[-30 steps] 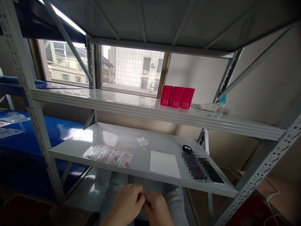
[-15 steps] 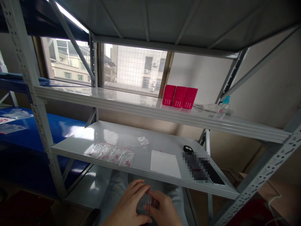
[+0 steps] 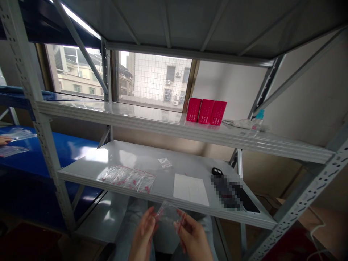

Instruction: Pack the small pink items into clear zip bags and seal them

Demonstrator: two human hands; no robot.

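Note:
Above my lap, just in front of the shelf edge, a small clear zip bag (image 3: 169, 213) is stretched between my two hands. My right hand (image 3: 193, 233) pinches its red-striped zip end. On the other side, my left hand (image 3: 146, 226) has its fingers closed at the bag's far end, where small pinkish-red bits show faintly. Several similar clear bags with red bits (image 3: 127, 178) lie overlapping in a row near the front of the shelf. A white sheet of paper (image 3: 190, 189) rests right of them, and a small crumpled clear bag (image 3: 165, 162) lies behind.
On the right of the grey shelf (image 3: 108, 159) are a black round-ended object (image 3: 216, 171), a blurred-out patch and a dark phone-like slab (image 3: 248, 201). Red boxes (image 3: 205, 111) and a blue-capped bottle (image 3: 258, 119) stand above. Another person's hand (image 3: 4, 140) touches bags on the blue shelf.
My hands have drawn apart, and the bag is now spread out between them, lifted slightly. At far left, another person's hand has come into view.

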